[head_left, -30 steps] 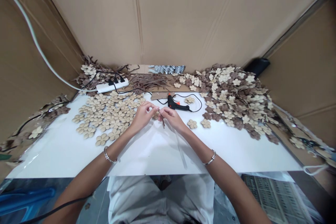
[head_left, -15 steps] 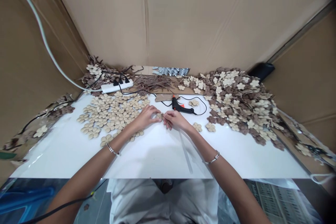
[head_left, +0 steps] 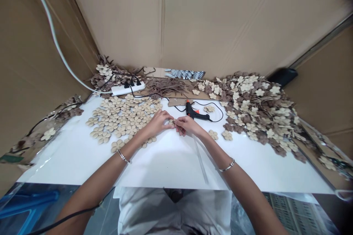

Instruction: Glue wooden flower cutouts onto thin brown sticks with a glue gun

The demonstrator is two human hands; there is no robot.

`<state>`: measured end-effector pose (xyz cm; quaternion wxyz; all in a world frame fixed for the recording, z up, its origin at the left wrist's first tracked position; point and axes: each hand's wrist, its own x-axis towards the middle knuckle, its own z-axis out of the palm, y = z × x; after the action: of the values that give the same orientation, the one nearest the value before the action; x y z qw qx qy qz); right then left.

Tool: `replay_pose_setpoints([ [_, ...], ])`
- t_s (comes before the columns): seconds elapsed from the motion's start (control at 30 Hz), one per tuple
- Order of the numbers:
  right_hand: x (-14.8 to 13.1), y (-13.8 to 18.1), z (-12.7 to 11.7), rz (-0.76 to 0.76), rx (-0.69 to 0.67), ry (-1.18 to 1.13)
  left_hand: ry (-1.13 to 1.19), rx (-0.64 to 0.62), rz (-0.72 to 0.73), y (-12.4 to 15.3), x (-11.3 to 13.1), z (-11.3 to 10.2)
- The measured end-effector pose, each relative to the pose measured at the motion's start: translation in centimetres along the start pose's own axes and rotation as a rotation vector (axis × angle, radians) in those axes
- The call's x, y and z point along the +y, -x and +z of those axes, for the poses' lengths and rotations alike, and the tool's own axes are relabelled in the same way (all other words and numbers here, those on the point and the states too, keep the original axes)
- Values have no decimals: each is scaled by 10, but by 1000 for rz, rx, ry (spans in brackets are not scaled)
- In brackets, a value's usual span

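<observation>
My left hand (head_left: pixel 160 123) and my right hand (head_left: pixel 188 125) meet over the middle of the white table. Between the fingertips is a small beige flower (head_left: pixel 172 121), mostly covered by them. The left fingers pinch its edge. Thin brown cord stems (head_left: pixel 179 129) stick out from my right fingers, which are closed around them. Just behind the hands lies a black glue gun (head_left: pixel 197 114) with an orange tip. A spread of beige fabric flowers (head_left: pixel 124 115) is to the left of my left hand. By my right wrist are two loose beige flowers (head_left: pixel 227 135).
Brown and beige flowers (head_left: pixel 256 106) are heaped at the right. A bundle of brown cords (head_left: pixel 165 86) lies at the back beside a white power strip (head_left: pixel 128 88). A clear glue stick (head_left: pixel 200 161) rests in front. Cardboard walls (head_left: pixel 198 22) enclose the table (head_left: pixel 138 172).
The whole view has shifted slightly, so things appear farther right. My right fingers have closed in on the flower, nearer to the left fingertips.
</observation>
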<state>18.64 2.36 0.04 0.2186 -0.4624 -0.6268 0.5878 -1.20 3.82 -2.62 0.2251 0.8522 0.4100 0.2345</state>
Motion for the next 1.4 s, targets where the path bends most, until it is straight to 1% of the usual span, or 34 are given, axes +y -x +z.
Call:
replay_pose_setpoints([
  [0.27, -1, -2, 0, 28, 11, -6, 71, -24, -24, -1, -7, -4],
  [0.5, -3, -1, 2, 43, 33, 13, 77, -1, -9, -5, -11, -1],
  [0.8, -8, 0, 4, 31, 63, 111, 64, 62, -28, -4, -8, 6],
  [1.4, -7, -2, 8, 32, 102, 177, 59, 99, -98, -2, -1, 9],
])
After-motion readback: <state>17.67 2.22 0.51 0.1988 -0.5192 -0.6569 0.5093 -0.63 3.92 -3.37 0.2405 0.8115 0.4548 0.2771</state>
